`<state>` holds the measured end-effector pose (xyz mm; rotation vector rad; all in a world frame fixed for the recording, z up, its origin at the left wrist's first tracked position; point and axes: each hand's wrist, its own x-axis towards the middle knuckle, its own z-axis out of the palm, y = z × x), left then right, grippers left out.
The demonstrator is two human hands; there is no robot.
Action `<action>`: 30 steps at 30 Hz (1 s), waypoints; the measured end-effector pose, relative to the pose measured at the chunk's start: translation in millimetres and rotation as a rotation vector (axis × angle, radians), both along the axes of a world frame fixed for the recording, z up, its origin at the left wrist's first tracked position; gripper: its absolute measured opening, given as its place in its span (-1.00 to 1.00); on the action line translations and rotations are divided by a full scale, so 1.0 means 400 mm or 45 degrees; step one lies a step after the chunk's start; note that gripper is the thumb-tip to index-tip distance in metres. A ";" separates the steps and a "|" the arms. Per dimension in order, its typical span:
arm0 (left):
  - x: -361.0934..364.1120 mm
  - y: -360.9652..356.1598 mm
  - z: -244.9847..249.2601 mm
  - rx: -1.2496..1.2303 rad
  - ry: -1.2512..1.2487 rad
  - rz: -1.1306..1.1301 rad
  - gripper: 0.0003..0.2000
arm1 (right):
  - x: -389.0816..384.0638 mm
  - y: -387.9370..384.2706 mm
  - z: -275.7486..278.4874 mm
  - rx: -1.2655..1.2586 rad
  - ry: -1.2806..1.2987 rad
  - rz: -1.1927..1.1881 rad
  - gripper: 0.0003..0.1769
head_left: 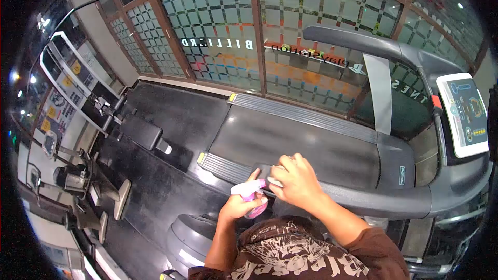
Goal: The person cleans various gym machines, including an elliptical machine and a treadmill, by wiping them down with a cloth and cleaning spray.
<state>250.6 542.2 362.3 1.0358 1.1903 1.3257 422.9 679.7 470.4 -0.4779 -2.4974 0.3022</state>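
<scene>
1. Left hand (236, 208) — at about 6 o'clock in the view. Your fingers are closed round a pink spray bottle (250, 189), whose pale head tips toward 1 o'clock.
2. Right hand (296, 181) — at 2 o'clock of the bottle, knuckles up, fingers bent over the free end of the near handrail (373, 202). A pale scrap shows under the fingertips. You cannot tell whether it is a cloth, nor whether the hand grips anything or merely rests.
3. Bottle and rail. The bottle's head sits at the rail's end, touching or just beside your right fingers; the view does not settle which.
4. Surroundings. The treadmill belt (301, 145) lies at 12 o'clock of the hands. The console (467, 114) is at 3 o'clock in the view, and the far handrail (358, 41) is at 1 o'clock against the glass wall (218, 21). A weight bench (140, 132) stands well apart at 9 o'clock.
5. Progress, as a judgement. Both hands meet at the very end of the near handrail, so the work appears to be at that one spot. No wet sheen, foam or streak can be made out on rail, belt or console, so nothing shows as finished. The rail's length toward 3 o'clock, the console and the far handrail look untouched and are probably left to do.
</scene>
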 end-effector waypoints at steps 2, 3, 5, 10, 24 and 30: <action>-0.001 -0.005 0.002 -0.016 -0.061 -0.032 -0.06 | 0.075 -0.002 0.014 -0.033 -0.101 -0.043 -0.65; -0.005 -0.006 -0.004 -0.008 -0.062 -0.039 -0.06 | 0.120 0.000 0.025 -0.044 -0.147 -0.083 -0.66; -0.013 -0.006 -0.024 0.012 -0.065 -0.057 -0.07 | 0.219 -0.001 0.067 -0.087 -0.226 -0.223 -0.70; -0.028 0.000 -0.024 0.003 -0.069 -0.123 -0.10 | 0.506 0.010 0.146 -0.256 -0.321 -0.768 -0.78; -0.052 0.014 -0.047 0.155 0.032 -0.219 -0.41 | 0.412 -0.010 0.096 -0.136 -0.168 -0.795 -0.75; -0.038 0.004 0.007 -0.025 0.006 -0.174 -0.23 | 0.121 -0.014 0.034 -0.034 -0.266 -0.377 -0.73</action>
